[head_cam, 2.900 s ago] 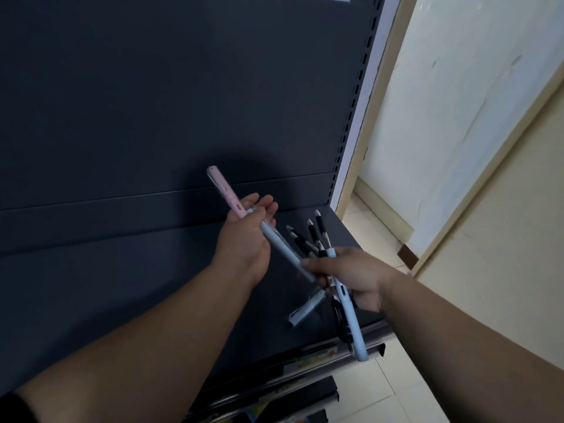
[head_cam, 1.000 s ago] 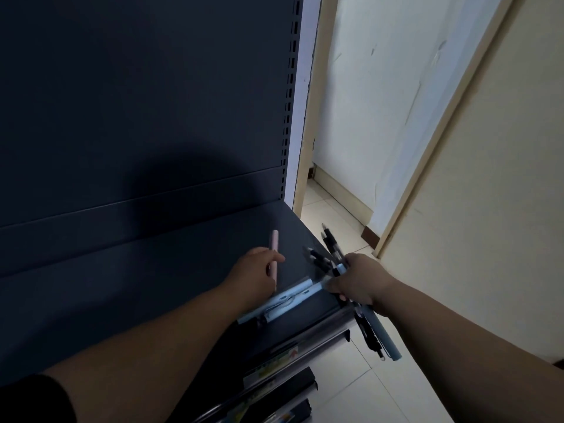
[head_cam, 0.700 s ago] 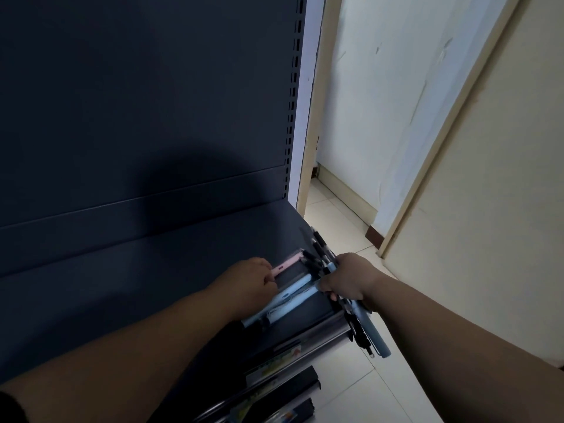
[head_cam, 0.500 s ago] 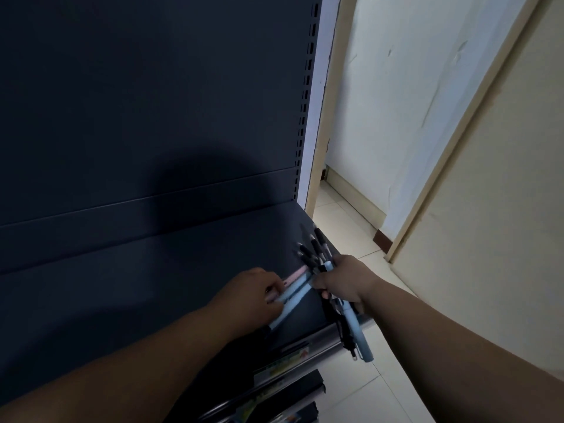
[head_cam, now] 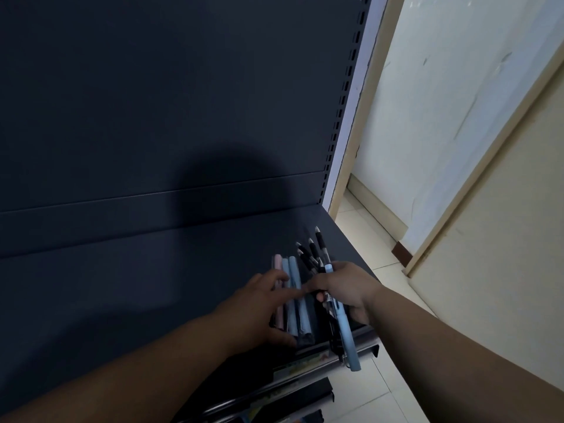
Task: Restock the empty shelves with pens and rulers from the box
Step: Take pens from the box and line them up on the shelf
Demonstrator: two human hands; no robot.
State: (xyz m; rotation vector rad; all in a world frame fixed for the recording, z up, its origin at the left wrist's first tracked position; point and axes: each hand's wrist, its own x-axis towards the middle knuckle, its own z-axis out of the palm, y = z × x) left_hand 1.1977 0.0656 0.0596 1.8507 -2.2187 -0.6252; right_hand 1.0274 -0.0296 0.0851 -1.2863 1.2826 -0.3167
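Observation:
Three pens lie side by side on the dark shelf [head_cam: 152, 285] near its right end: a pink pen [head_cam: 278, 264] and two light blue pens [head_cam: 294, 270]. My left hand [head_cam: 259, 306] rests on them with its fingers laid flat across their barrels. My right hand [head_cam: 345, 291] grips a bundle of pens [head_cam: 317, 254], several black ones fanning upward and one light blue pen [head_cam: 346, 340] hanging down past the shelf's front edge. The two hands touch at the fingertips. No box or rulers are in view.
The shelf's dark back panel [head_cam: 183, 102] rises behind, with a slotted upright [head_cam: 345, 117] at the right. A metal price rail [head_cam: 305, 367] runs along the front edge, a lower shelf below it. To the right are tiled floor [head_cam: 366, 233] and a pale wall.
My left hand laid the pink pen down and turned the three pens from slanted to side by side, pointing at the back panel. My right hand kept its bundle and came closer.

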